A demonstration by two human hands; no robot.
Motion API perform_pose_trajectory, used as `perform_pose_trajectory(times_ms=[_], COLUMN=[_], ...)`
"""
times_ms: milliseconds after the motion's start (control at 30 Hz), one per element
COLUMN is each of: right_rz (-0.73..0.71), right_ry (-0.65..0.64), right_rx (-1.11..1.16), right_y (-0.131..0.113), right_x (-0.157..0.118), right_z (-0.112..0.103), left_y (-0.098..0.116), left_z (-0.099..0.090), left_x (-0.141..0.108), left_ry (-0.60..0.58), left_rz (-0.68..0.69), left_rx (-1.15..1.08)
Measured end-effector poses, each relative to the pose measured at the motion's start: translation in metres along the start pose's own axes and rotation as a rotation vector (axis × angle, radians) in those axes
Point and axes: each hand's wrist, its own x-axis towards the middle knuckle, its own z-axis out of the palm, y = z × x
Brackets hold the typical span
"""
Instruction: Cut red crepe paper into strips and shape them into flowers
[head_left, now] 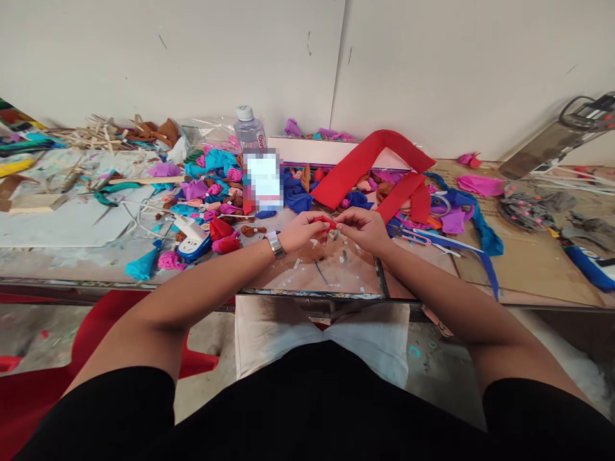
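Note:
My left hand and my right hand meet over the near part of the table. Between their fingertips is a small piece of red crepe paper, and both hands pinch it. A wide red strip lies folded just beyond my right hand, on top of the coloured scraps. Pink-handled scissors rest to the right of that hand. Past my left hand lie several rolled paper flowers, among them a red one. Fingers partly hide the red piece, so its full shape does not show.
A water bottle stands at the back, behind a blurred bright screen. Left of my hands are a blue-and-white power socket and green-handled pliers. Cardboard covers the right side. The table's front edge runs before me.

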Motion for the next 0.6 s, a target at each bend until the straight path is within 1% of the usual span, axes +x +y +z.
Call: perform_pose_trajectory(times_ms=[133, 233, 333, 433, 600], right_rz=[-0.01, -0.027, -0.13, -0.253, -0.358], right_ry=[-0.029, -0.057, -0.039, -0.036, -0.069], right_rx=[0.004, 0.012, -0.024, -0.127, -0.222], right_y=[-0.0005, 0.0002, 0.0006, -0.0002, -0.0035], right_x=[0.0001, 0.0005, 0.0013, 0.0019, 0.0019], right_z=[-0.0015, -0.0032, -0.0044, -0.0043, -0.0033], left_y=[-0.0004, 0.0002, 0.001, 0.0005, -0.0046], left_z=[-0.001, -0.0007, 0.0001, 0.0005, 0.0], left_x=[-0.0007, -0.0004, 0.0002, 0.0007, 0.0021], left_ry=[0.009, 0.022, 0.033, 0.039, 0.06], left_rz=[0.039, 0.036, 0.027, 0.016, -0.005], left_rx=[0.113, 0.076, 0.037, 0.01, -0.057])
